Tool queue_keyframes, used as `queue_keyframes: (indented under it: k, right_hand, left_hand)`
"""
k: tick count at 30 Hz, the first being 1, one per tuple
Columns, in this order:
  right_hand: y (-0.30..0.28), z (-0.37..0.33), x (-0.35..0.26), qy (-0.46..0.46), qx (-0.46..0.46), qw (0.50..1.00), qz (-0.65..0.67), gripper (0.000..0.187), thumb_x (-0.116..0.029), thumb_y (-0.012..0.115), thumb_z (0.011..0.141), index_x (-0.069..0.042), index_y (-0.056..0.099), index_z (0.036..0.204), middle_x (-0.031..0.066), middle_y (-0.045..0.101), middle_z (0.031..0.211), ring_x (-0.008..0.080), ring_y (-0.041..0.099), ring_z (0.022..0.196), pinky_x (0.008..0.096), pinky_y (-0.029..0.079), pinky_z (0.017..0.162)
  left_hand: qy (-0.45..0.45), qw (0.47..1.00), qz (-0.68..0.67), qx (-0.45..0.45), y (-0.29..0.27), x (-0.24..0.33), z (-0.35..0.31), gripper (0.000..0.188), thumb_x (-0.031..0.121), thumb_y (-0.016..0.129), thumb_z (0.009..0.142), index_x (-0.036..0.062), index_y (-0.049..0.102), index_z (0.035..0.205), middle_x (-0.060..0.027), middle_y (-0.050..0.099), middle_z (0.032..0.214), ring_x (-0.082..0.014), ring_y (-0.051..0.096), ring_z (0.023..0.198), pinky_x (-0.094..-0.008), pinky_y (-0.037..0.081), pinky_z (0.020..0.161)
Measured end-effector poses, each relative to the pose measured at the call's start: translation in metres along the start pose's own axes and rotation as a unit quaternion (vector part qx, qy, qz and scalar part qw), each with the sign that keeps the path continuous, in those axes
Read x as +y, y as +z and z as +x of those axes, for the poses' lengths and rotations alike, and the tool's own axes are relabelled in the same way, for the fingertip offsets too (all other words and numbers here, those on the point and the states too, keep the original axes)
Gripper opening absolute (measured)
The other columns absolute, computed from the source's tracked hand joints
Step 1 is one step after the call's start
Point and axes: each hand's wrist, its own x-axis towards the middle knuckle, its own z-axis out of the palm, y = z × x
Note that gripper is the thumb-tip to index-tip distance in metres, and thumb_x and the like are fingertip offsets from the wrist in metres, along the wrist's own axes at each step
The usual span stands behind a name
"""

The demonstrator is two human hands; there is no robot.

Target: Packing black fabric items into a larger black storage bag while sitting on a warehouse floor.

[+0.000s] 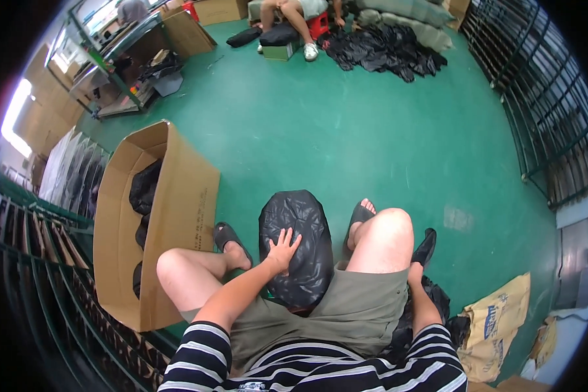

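Note:
A bulky oval bundle wrapped in shiny black plastic (pixel 312 262) stands between my knees. My left hand (pixel 283 251) lies on its upper face, fingers spread and pressing lightly on the wrinkled plastic. Beside my right knee is my right hand (pixel 416 272), its fingers mostly hidden. A narrow black piece (pixel 425 247) sticks out just beyond that hand; its kind is unclear, and it appears to be gripped. Below the same arm, crumpled black plastic (pixel 437 297) lies next to my thigh.
At my left, a tall open cardboard box (pixel 188 196) holds several black bundles. Metal racks (pixel 529 98) line the right side. A yellowish printed sack (pixel 496 323) lies at lower right. Another person (pixel 293 14) sits at the far side near a heap of black plastic (pixel 385 49).

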Motion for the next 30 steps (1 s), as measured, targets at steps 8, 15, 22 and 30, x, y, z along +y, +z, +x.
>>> queue_keyframes:
  k: [8,15,22,30]
  right_hand:
    - [-0.220,0.044,-0.077,-0.178,0.364,0.892,0.200,0.018,-0.013,0.068,0.079,0.001,0.067,0.091,0.0100,0.069,0.082,0.0170,0.064,0.077,0.0324,0.051,0.073]
    - [-0.416,-0.077,-0.279,-0.392,0.235,0.798,0.392,0.012,-0.003,0.066,0.086,0.002,0.066,0.097,0.0011,0.065,0.088,0.0078,0.059,0.082,0.0216,0.046,0.077]
    - [-0.446,-0.193,-0.384,-0.539,0.118,0.718,0.425,0.010,0.000,0.063,0.086,0.002,0.066,0.096,0.0004,0.064,0.090,0.0065,0.058,0.084,0.0201,0.044,0.078]
    - [-0.396,-0.202,-0.455,-0.568,-0.092,0.683,0.450,0.008,0.003,0.064,0.082,0.001,0.065,0.089,0.0001,0.063,0.084,0.0062,0.056,0.080,0.0203,0.044,0.075]
  left_hand:
    - [0.073,0.992,0.058,0.086,0.033,0.007,0.027,0.112,0.028,0.090,0.050,0.0119,0.030,0.143,-0.0159,0.036,0.141,-0.0354,0.036,0.132,-0.0499,0.045,0.094]
    - [0.119,0.987,0.033,-0.105,-0.002,0.025,0.013,0.090,0.041,0.080,0.066,0.0105,0.038,0.140,-0.0187,0.046,0.133,-0.0358,0.050,0.120,-0.0447,0.048,0.091]
    - [0.294,0.864,-0.201,0.356,-0.178,0.036,-0.086,0.071,0.028,0.070,0.080,0.0051,0.038,0.139,-0.0227,0.047,0.132,-0.0379,0.047,0.122,-0.0423,0.041,0.101]
    - [0.228,0.673,-0.285,0.643,-0.299,0.015,-0.157,0.092,0.027,0.081,0.070,0.0034,0.030,0.143,-0.0190,0.031,0.143,-0.0328,0.033,0.133,-0.0402,0.029,0.110]
